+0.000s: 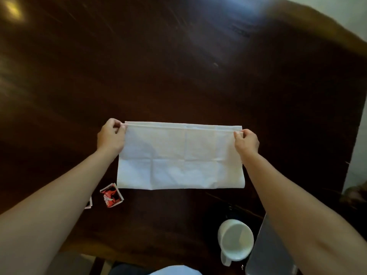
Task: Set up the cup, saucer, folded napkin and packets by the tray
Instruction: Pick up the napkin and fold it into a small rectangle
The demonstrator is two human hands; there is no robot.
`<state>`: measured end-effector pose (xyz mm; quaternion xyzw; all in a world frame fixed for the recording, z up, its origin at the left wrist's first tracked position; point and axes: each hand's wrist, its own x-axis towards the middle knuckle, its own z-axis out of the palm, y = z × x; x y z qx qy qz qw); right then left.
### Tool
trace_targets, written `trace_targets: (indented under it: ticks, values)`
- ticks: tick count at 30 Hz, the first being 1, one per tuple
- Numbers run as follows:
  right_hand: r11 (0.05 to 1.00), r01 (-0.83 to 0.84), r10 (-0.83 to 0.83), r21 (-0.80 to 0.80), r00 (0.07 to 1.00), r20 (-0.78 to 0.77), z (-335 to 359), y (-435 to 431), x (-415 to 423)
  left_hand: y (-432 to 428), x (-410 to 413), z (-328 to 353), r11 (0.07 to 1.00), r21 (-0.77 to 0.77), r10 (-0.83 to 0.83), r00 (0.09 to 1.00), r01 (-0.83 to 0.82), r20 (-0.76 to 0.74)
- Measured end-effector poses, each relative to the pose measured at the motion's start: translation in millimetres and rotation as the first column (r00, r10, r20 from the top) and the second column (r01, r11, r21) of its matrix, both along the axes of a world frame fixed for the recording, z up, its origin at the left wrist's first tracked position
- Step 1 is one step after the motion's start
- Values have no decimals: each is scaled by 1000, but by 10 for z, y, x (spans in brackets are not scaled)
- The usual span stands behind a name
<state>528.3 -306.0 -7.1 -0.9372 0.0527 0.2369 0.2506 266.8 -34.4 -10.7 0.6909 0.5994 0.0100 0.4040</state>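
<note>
Both arms stretched forward over dark wooden counter (178, 66); left hand (111, 135) and right hand (247, 141) pinching far corners of white rectangular cloth napkin (178, 161), folded flat.

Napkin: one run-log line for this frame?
napkin folded in half on table | left hand, right hand pinch far corners | cup near

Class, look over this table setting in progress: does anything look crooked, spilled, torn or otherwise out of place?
Nothing is spilled. The red packet lies askew near the napkin's near left corner, with a second packet half hidden under the left forearm. The white cup appears empty, with no saucer visible. Both hands, left and right, pinch the napkin's far corners.
</note>
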Motion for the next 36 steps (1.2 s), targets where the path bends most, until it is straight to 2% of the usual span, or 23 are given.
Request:
trace_targets:
  ticks: [8, 16, 23, 25, 27, 28, 30, 32, 36]
  values:
    - [998, 54, -52, -19, 994, 100, -155, 50, 88, -37, 115, -98, 998, 61, -3, 1000, 2, 12]
    - [993, 114, -115, 12, 987, 113, -162, 83, 134, -50, 128, -154, 997, 80, 6, 1000, -6, -8]
    - [992, 44, -78, 119, 951, 299, -86, 152, 164, -176, 79, 39, 997, 60, 44, 996, -49, 74]
    - [999, 4, -21, 53, 947, 321, -69, 154, 93, -293, 10, 61, 981, 179, -84, 994, 69, 76]
    - [988, -141, 151, -55, 939, 308, -49, 163, -117, -447, -75, 16, 882, 321, -348, 936, 345, -48]
    - [961, -256, 277, -108, 921, 275, -34, 169, -278, -529, -115, -15, 808, 335, -473, 873, 484, -120]
    - [869, -467, 490, -162, 855, 168, -8, 162, -650, -672, -199, -106, 673, 265, -646, 723, 691, -244]
    - [799, -567, 585, -202, 810, 39, -50, 99, -907, -744, -313, -231, 593, 177, -716, 616, 785, -328]
    - [687, -656, 636, -312, 751, -179, -205, -240, -893, -676, -512, -392, 501, 138, -733, 503, 855, -457]
